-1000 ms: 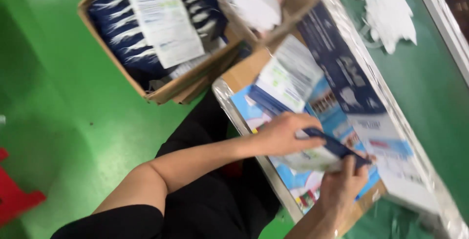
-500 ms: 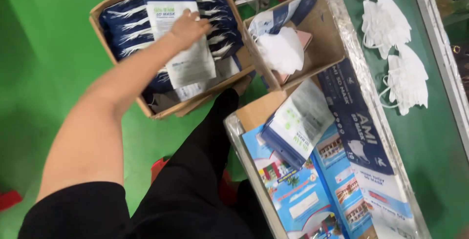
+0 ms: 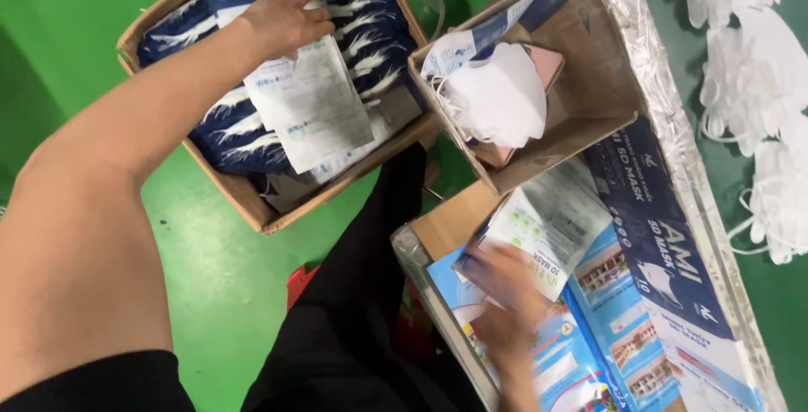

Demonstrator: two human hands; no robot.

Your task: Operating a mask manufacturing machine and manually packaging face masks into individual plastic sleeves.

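My left hand (image 3: 282,16) reaches into a cardboard box (image 3: 252,202) on the floor, full of dark blue mask packets (image 3: 370,33). Its fingers lie over the top end of a white-backed mask packet (image 3: 311,109) resting on that pile. My right hand (image 3: 505,303) is blurred and sits at the table's near edge, on the lower corner of a small stack of flat mask packets (image 3: 551,218). Its grip is not readable.
A second open carton (image 3: 581,126) holds a white folded mask (image 3: 497,96). Blue printed sheets (image 3: 623,294) and a dark blue printed strip (image 3: 656,227) cover the table. Loose white masks (image 3: 757,67) lie on the green surface at right. The floor (image 3: 202,294) is green.
A second ago both hands held a packet at the table. My left hand then carried it to the floor box and stays on it. My right hand has come back onto the table stack.
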